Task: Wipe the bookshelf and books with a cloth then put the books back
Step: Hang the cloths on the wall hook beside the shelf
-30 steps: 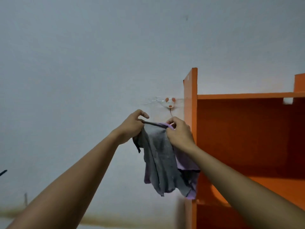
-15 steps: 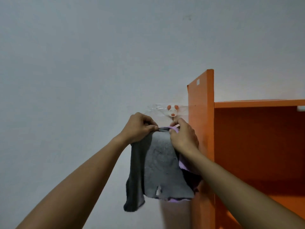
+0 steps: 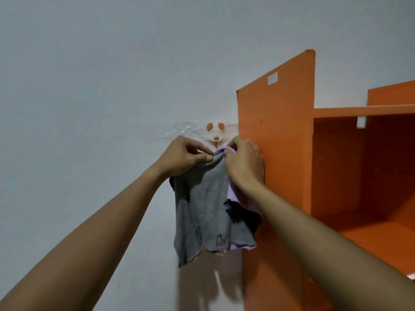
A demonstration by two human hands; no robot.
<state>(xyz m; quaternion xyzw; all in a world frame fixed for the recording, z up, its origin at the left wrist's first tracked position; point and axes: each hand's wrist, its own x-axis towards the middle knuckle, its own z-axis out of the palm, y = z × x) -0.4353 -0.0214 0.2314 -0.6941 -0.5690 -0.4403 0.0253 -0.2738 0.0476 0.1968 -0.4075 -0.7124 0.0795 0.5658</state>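
A worn grey and purple cloth (image 3: 206, 212) hangs against the white wall, just under a small mouse-shaped wall hook (image 3: 215, 132). My left hand (image 3: 182, 157) pinches the cloth's top edge from the left. My right hand (image 3: 243, 162) pinches the purple top edge from the right. The orange bookshelf (image 3: 280, 135) stands right beside my right hand; its side panel faces me and an open compartment shows further right. No books are in view.
The white wall (image 3: 89, 108) fills the left and top. Clear tape holds the hook to the wall. A white shelf bracket (image 3: 360, 122) sits under the bookshelf's top board. A pale object's corner (image 3: 412, 276) shows at the right edge.
The view has shifted, so the bookshelf's side panel now faces me. Both hands have drawn closer together under the hook, and the cloth hangs spread out instead of bunched.
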